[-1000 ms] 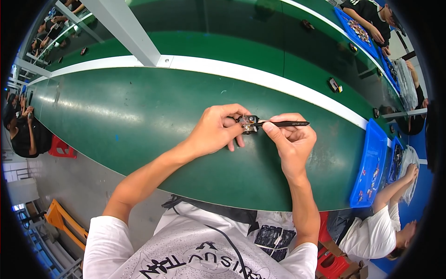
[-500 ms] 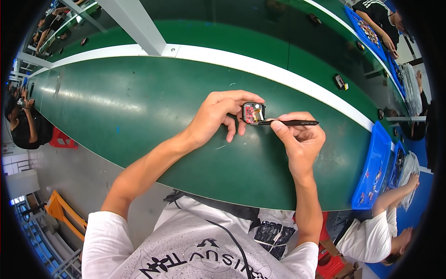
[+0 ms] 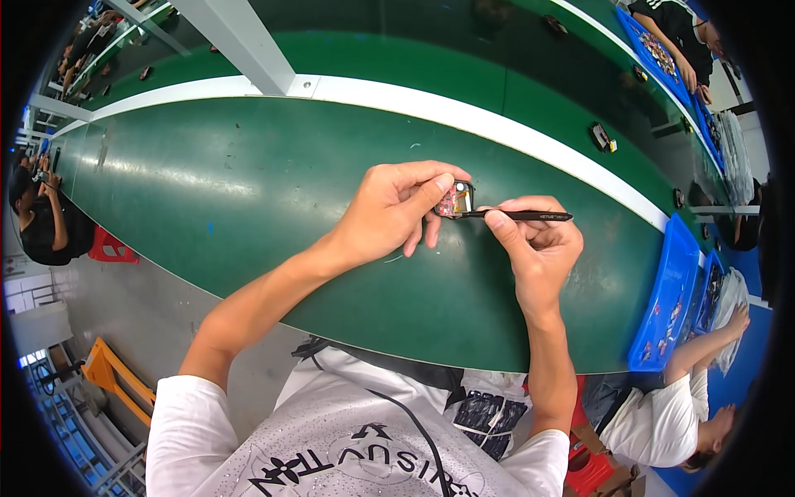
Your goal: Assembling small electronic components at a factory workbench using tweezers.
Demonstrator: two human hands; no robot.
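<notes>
- Left grip (image 3: 396, 203) is pinching a small black case (image 3: 464, 199), red board showing, over the table (image 3: 248, 190)
- Right grip (image 3: 538, 240) is clamped on black tweezers (image 3: 542, 216), tip right by the case's near edge, can't tell if they're touching
- Blue tray (image 3: 672, 257) sits way off right, little bits (image 3: 662, 323) in it
- White rail (image 3: 414, 98) runs along the table's far side

"Where's the head camera looking from?"
"Head height, above the white shirt (image 3: 352, 443), down at the left hand (image 3: 383, 207) and right hand (image 3: 542, 244)."
"How near?"
"Close: the green table (image 3: 281, 174) fills the middle, its edges bending toward the rim."
</notes>
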